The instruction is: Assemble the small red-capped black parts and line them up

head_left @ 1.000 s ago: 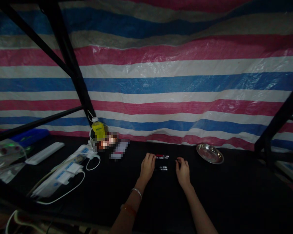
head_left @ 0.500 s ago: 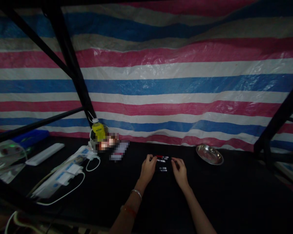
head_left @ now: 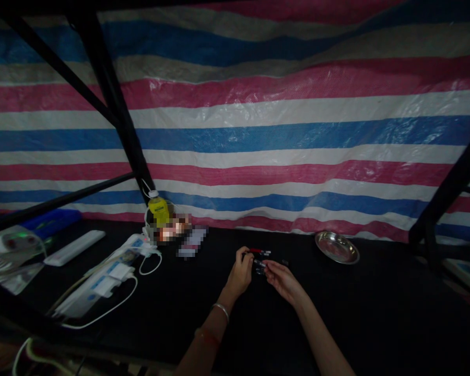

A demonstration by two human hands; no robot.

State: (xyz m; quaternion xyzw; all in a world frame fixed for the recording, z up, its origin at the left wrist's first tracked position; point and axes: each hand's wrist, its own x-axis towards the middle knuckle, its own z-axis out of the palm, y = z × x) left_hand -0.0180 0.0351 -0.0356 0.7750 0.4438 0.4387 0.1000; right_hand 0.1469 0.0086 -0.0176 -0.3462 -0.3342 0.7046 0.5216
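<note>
In the head view, my left hand (head_left: 241, 272) is closed around a slim, dark pen-like stick, whose silvery end (head_left: 259, 263) points right. The fingertips of my right hand (head_left: 282, 281) pinch that same silvery end, so both hands meet on it. Just beyond them lies a red pen-like stick (head_left: 258, 251) with a silvery tip. Another silvery-ended stick (head_left: 260, 271) is partly hidden beneath my fingers. To the right of these, a small dark piece (head_left: 285, 261) rests on the black table, too dim to name.
At the back right of the black table (head_left: 376, 313) stands a round metal dish (head_left: 337, 248). Leftward are a yellow bottle (head_left: 159, 209), a power strip (head_left: 97, 284) with white cables, a long white box (head_left: 75, 248) and a fan (head_left: 8, 248). Striped sheeting (head_left: 282, 141) hangs behind.
My right hand has moved left and its fingertips now meet the stick in my left hand. A small dark piece now shows on the table where my right fingers were.
</note>
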